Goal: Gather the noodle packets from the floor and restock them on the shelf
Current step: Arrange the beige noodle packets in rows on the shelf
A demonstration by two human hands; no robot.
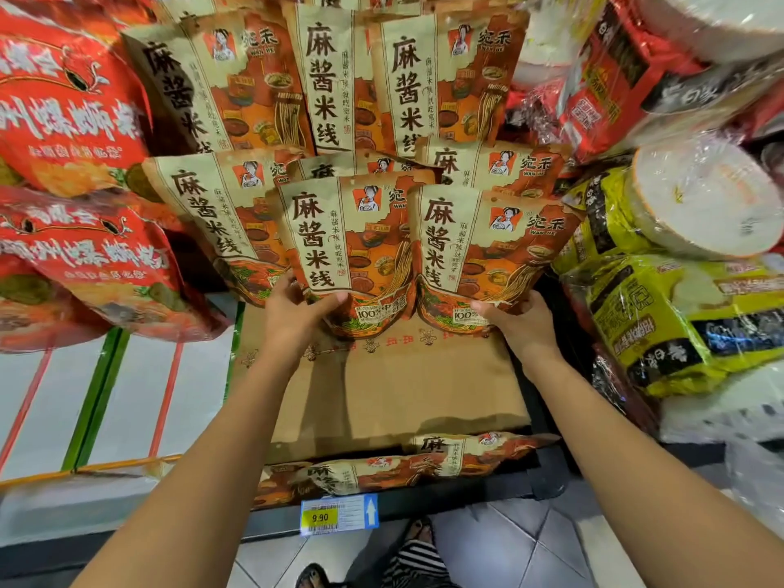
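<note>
Both arms stretched forward, left hand (297, 314) and right hand (524, 318) gripping, thumbs on top

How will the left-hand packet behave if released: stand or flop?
Probably floppy: the packet is a soft, bulging pouch, so it may tip unless leaned on the row behind. Likely light: the left hand props it by its lower edge alone, as the right hand does the neighbouring packet.

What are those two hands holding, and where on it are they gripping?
The left hand grips the left tan-and-orange noodle packet by its bottom edge; the right hand grips the right tan-and-orange noodle packet by its bottom edge too.
</note>
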